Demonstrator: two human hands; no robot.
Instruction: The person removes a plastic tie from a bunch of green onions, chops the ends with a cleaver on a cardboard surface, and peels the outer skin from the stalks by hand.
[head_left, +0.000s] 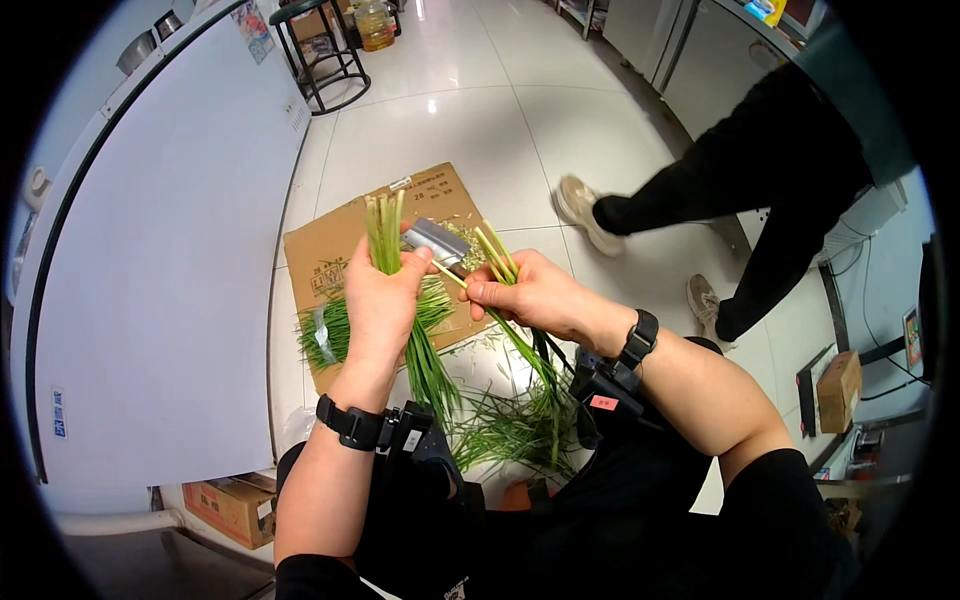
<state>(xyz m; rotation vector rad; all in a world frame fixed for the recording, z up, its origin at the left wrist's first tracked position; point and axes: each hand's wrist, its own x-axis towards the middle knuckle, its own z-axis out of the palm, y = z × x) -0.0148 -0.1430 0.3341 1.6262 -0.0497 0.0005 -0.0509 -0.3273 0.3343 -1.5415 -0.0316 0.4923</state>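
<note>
A bunch of green garlic chives is held upright in my left hand, pale cut ends up and leaves hanging below. My right hand grips a few separate chive stalks, one of them reaching across to my left thumb. Beneath the hands a flattened cardboard sheet lies on the floor. On it are a cleaver, partly hidden by my fingers, chopped pale stem bits, and a taped chive bundle. Loose green leaves are heaped on the floor between my legs.
A white chest freezer stands along the left. On the right, a person's legs in dark trousers are close by. A black stool and an oil jug stand at the back. Cardboard boxes sit low at the left.
</note>
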